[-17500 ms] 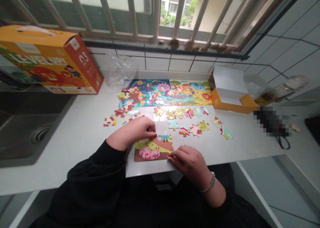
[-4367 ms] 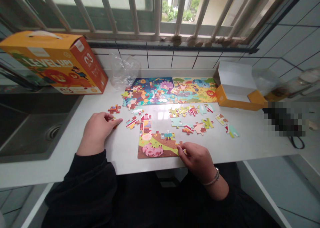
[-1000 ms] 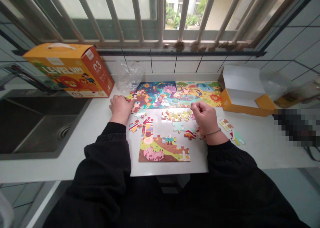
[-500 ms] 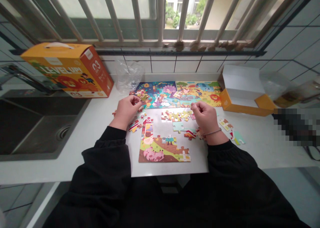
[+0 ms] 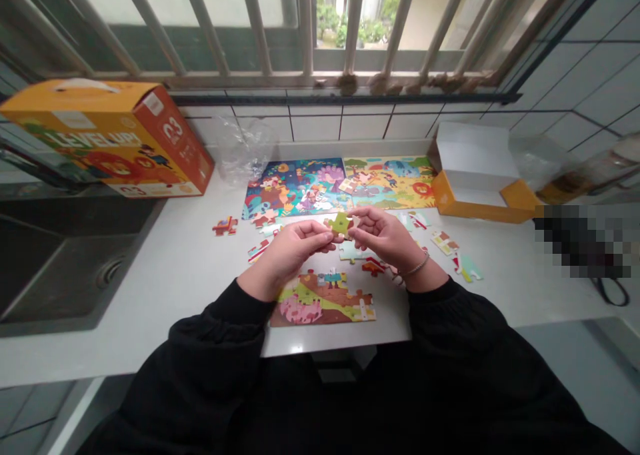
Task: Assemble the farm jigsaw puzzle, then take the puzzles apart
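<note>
A green jigsaw piece (image 5: 340, 222) is raised over the counter between my hands. My left hand (image 5: 301, 247) pinches its left side, and the fingers of my right hand (image 5: 379, 236) close on its right edge. Below them lies a partly joined puzzle (image 5: 325, 302) showing a pink pig and brown ground; my left hand covers some of its upper left. Loose pieces are scattered around: a red and orange one (image 5: 225, 226) at the left, a red-roofed one (image 5: 373, 266) by my right wrist, and several more to the right (image 5: 445, 243).
Behind my hands lie a blue puzzle picture (image 5: 300, 185) and a yellow one (image 5: 395, 182). A large orange box (image 5: 110, 142) stands by the sink (image 5: 75, 262). Crumpled clear plastic (image 5: 245, 148) sits against the wall. At the right is an opened orange box (image 5: 483, 175).
My left hand has moved right with the green piece, to the middle. My right hand has shifted left to meet it, and its fingers now touch the piece. The view has turned slightly.
</note>
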`<state>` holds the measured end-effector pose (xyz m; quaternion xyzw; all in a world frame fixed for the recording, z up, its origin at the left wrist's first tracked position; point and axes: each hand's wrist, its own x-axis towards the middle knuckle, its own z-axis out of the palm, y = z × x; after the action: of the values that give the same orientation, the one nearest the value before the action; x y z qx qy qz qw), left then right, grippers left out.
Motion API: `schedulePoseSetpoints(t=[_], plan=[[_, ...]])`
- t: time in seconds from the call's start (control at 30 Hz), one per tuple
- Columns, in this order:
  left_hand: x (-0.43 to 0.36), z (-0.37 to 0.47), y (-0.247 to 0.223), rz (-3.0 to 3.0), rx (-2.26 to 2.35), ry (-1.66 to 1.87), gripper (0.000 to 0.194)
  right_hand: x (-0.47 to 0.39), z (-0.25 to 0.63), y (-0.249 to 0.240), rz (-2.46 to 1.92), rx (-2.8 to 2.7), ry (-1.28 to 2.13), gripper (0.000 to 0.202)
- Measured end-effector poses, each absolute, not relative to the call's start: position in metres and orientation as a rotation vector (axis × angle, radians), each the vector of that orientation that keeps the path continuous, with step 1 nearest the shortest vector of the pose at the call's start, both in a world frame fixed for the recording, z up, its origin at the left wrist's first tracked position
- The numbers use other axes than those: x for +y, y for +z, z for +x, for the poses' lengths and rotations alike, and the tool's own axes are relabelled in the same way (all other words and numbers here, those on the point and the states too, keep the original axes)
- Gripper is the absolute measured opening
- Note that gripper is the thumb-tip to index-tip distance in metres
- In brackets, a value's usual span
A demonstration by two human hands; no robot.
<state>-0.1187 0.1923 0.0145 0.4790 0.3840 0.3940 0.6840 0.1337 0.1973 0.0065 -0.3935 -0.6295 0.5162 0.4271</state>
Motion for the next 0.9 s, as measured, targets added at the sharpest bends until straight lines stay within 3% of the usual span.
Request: schedulePoseSetpoints(t=[0.17,0.47,0.9], plan=[[0.198,-0.126,0.012,1.374,0.929,0.727,0.038,0.199,0.136,0.009,-1.018,-1.561,1.324,0.056],[0.194,-0.133,0.023,2.106,1.047,0.419,0.018,0.170,0.160,0.017,-1.190,-1.606,1.355,0.050],[0.196,-0.134,0.018,2.240,0.979,0.298,0.008,0.143,0.154,-0.011,-1.284,-2.044,1.154,0.020]])
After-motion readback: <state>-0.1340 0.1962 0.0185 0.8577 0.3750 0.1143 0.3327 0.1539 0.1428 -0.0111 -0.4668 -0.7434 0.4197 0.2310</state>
